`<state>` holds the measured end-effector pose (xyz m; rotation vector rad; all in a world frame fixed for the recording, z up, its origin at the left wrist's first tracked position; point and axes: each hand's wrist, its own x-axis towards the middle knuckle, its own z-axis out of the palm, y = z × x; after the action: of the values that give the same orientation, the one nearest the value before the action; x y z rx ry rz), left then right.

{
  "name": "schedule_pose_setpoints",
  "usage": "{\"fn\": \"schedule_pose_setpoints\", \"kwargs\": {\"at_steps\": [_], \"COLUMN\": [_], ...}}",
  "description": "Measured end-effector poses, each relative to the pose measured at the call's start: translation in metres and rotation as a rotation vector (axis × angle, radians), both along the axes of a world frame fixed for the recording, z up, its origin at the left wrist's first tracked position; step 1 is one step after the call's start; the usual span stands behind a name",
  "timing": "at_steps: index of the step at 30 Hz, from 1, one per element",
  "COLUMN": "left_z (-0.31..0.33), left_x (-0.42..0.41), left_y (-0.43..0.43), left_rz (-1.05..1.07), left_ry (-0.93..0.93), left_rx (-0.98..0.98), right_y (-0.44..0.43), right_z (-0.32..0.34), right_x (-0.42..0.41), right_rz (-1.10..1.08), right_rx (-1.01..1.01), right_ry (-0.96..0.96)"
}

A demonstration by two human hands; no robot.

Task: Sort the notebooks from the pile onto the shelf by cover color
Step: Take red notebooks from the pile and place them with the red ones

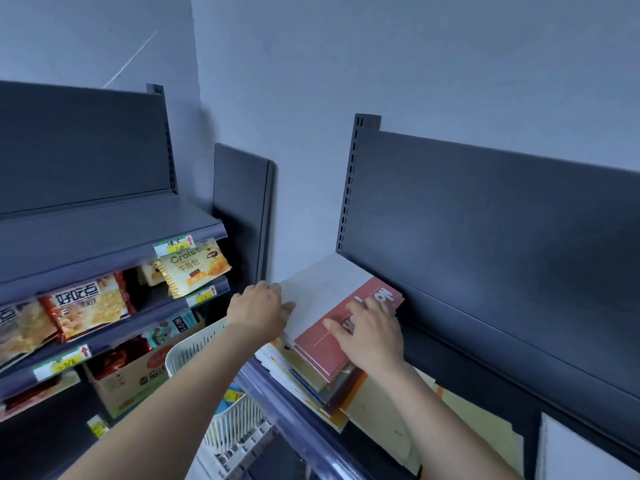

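Fingers [272, 288] of the left hand [258, 311] curl over the left edge of one pale grey notebook [322, 292], which tops the pile [306, 382] at the left end of the shelf [485, 254]. The right hand [372, 336] presses straight, slightly spread fingers flat on one red notebook [322, 348] overlapping the grey one. The layers beneath cannot be counted.

Right hand [370, 336] lies flat on the top notebook [322, 353] of the pile [304, 386], which sits on the shelf [294, 424] before the back panel [485, 220]. Under it a wide notebook [322, 289] sticks out behind and left, left hand [258, 308] holding its left edge. Snack shelves [104, 327] left of the left hand, baskets [194, 344] under the left forearm, loose notebooks [478, 420] right of the right forearm.
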<state>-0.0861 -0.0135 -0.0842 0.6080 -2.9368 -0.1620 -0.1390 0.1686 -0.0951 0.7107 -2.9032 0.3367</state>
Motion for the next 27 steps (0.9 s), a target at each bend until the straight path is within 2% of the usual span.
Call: {"fn": "schedule_pose_setpoints", "kwargs": {"at_steps": [6, 10, 12, 14, 18, 20, 21, 23, 25, 27], "left_z": [0.009, 0.013, 0.013, 0.013, 0.019, 0.018, 0.017, 0.016, 0.012, 0.005], "left_x": [-0.018, -0.02, -0.021, -0.022, -0.023, -0.022, -0.022, -0.022, -0.02, -0.018], "left_y": [-0.017, -0.015, -0.012, -0.01, -0.004, -0.001, 0.0, 0.0, -0.006, -0.013], "left_rz": [0.022, 0.003, -0.023, -0.062, -0.047, -0.039, -0.06, -0.135, -0.182, -0.175], "left_ry": [0.071, 0.156, 0.254, 0.329, 0.456, 0.47, 0.471, 0.482, 0.463, 0.342], "left_rx": [0.223, 0.169, 0.246, 0.413, 0.97, 1.158, 1.181, 1.02, 0.726, 0.445], "right_y": [-0.002, -0.005, -0.007, -0.008, -0.004, 0.0, 0.001, 0.004, 0.008, 0.014], "right_z": [-0.011, -0.015, -0.016, -0.016, -0.01, -0.007, -0.005, -0.001, 0.001, 0.002], "right_x": [-0.002, 0.002, 0.006, 0.009, 0.016, 0.018, 0.019, 0.02, 0.021, 0.025], "right_rz": [-0.183, -0.279, -0.326, -0.401, -0.539, -0.499, -0.473, -0.473, -0.494, -0.516], "right_rx": [-0.165, -0.242, -0.298, -0.391, -0.65, -0.92, -1.067, -1.242, -1.259, -1.258], "right_ry": [-0.064, -0.102, -0.099, -0.097, -0.152, -0.294, -0.37, -0.396, -0.288, -0.194]}}
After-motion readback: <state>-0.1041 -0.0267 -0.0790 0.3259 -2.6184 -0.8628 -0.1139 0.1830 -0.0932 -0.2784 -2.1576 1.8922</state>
